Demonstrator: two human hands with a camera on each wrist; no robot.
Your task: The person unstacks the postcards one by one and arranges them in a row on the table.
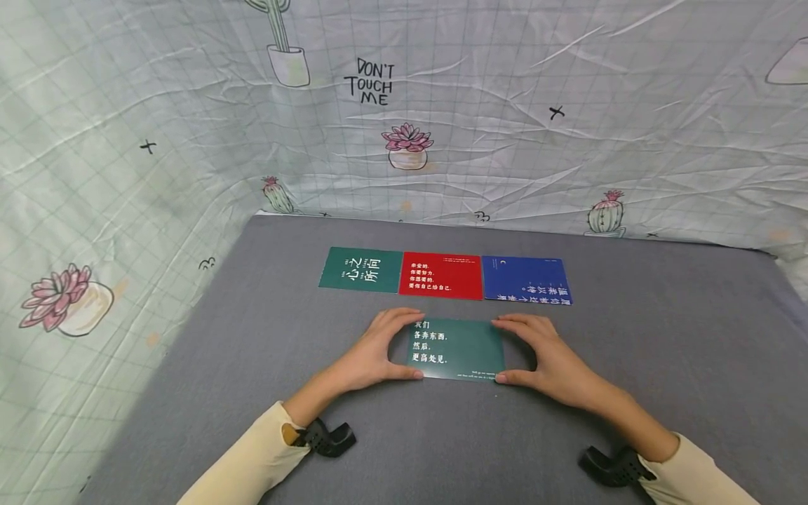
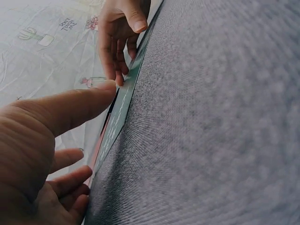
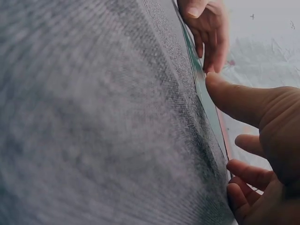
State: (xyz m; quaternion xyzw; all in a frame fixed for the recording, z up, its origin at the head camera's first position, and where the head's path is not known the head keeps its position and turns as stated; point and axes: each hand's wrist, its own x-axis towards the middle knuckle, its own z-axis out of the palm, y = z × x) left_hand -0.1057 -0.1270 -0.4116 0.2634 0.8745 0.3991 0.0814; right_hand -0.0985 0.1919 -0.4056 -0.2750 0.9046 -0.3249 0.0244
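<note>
A dark green card point(image 1: 457, 351) with white Chinese writing lies flat on the grey cloth, below a row of other cards. My left hand point(image 1: 372, 356) holds its left end, thumb at the near corner and fingertips at the far one. At the right end my right hand point(image 1: 558, 361) grips the near and far corners in the same way. From the side, in the left wrist view, the green card point(image 2: 125, 101) appears thin and level with the cloth, the left thumb touching its near edge. Both palms stay beside the card.
Just beyond it, a green card point(image 1: 362, 270), a red card point(image 1: 440, 275) and a blue card point(image 1: 527, 279) lie side by side in a row. The blue card's writing is upside down. A grey cloth point(image 1: 240, 337) covers the table, and a printed curtain point(image 1: 480, 140) hangs behind.
</note>
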